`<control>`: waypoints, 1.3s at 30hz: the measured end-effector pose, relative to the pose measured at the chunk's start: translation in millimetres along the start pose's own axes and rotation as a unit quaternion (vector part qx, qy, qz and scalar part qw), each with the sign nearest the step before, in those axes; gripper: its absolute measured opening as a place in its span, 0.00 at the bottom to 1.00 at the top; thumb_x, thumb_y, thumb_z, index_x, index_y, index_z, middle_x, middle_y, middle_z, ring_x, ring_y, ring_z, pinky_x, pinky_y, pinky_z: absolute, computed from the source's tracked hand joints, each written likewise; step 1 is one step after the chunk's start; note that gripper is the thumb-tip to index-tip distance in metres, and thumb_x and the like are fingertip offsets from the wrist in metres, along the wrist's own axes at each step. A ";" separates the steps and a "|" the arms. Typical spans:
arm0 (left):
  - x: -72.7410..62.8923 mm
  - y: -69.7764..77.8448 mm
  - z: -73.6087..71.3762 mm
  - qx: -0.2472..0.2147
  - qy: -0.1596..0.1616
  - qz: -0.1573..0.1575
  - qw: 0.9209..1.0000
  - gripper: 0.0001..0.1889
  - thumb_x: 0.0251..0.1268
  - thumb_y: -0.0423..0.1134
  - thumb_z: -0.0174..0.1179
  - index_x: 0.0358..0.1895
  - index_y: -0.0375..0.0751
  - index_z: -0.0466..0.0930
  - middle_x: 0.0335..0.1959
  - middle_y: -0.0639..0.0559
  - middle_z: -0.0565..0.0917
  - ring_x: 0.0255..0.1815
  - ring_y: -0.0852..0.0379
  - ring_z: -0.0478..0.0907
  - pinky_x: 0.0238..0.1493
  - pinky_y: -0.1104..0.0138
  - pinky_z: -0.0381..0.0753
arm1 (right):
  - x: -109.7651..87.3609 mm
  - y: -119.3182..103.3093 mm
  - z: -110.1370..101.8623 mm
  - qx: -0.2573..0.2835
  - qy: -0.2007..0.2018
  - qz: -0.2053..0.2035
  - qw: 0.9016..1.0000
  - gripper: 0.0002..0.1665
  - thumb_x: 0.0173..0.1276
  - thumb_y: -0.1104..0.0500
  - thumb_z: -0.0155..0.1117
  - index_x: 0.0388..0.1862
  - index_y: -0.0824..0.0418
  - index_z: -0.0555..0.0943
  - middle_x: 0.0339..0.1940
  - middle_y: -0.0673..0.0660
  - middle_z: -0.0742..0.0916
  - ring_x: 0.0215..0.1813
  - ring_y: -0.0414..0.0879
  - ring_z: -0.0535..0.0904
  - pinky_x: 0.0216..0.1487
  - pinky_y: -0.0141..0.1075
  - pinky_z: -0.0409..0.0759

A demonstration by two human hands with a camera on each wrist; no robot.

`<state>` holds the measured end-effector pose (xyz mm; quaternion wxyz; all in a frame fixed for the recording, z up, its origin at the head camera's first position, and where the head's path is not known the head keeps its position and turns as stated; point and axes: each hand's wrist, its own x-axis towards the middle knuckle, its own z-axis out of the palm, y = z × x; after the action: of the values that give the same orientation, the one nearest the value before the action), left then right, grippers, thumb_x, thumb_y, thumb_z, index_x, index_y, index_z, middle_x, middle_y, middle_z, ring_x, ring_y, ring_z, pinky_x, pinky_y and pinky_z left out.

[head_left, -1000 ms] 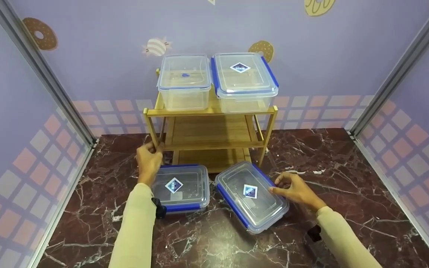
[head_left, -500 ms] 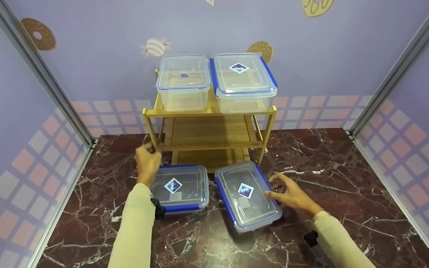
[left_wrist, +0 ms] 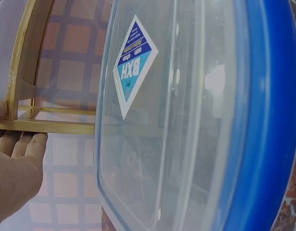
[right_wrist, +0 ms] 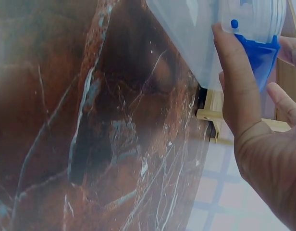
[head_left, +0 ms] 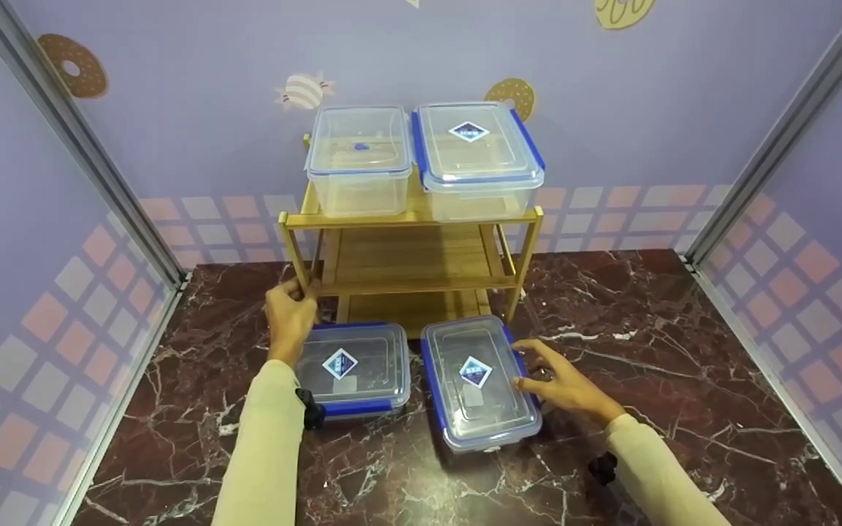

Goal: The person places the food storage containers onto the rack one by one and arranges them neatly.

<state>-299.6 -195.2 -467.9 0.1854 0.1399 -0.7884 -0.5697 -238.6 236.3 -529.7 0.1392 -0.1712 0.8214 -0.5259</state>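
Observation:
My left hand grips the left front post of a wooden shelf rack; in the left wrist view its thumb and fingers lie on opposite sides of the wood. Beside that hand on the floor is a clear food container with blue side clips and a diamond label. To its right, a similar container lies lengthwise toward the rack. My right hand touches this one's right long side, thumb and forefinger spread apart along the edge. The right wrist view shows straight fingers at the blue clip.
Two deeper clear containers stand side by side on the rack's top: a left one and a right one with blue clips. Lower wooden shelves lie beneath. Patterned wall panels enclose the dark red marble floor.
The right container has turned clockwise, its near end swinging left until it lies nearly straight toward the rack. My right hand moved left with it. The left hand stayed on the post.

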 end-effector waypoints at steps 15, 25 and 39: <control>-0.3 -2.0 1.6 -0.002 -0.003 0.001 1.000 0.14 0.72 0.37 0.61 0.52 0.30 0.85 0.45 0.36 0.88 0.44 0.46 0.84 0.40 0.67 0.80 | 5.0 2.9 8.5 0.032 -0.042 -0.003 0.999 0.37 0.71 0.62 0.66 0.75 0.54 0.64 0.48 0.71 0.76 0.28 0.55 0.83 0.26 0.57 0.84; 0.1 0.0 -0.7 0.001 -0.007 -0.006 1.000 0.14 0.73 0.38 0.61 0.53 0.32 0.85 0.43 0.37 0.88 0.26 0.58 0.81 0.25 0.73 0.78 | 13.5 3.3 18.0 0.098 -0.025 0.018 0.995 0.36 0.68 0.59 0.72 0.70 0.58 0.66 0.49 0.72 0.77 0.40 0.58 0.84 0.34 0.56 0.85; 2.2 -1.2 -1.2 0.004 -0.006 0.008 1.000 0.13 0.72 0.39 0.62 0.51 0.34 0.87 0.39 0.40 0.89 0.21 0.61 0.79 0.25 0.73 0.76 | 20.5 14.0 20.7 0.197 -0.020 0.054 0.979 0.40 0.65 0.60 0.73 0.74 0.52 0.67 0.58 0.69 0.74 0.54 0.57 0.78 0.47 0.53 0.84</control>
<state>-301.0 -197.5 -468.4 0.1845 0.1308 -0.7928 -0.5660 -250.6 216.0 -552.0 0.2148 -0.1067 0.7069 -0.6654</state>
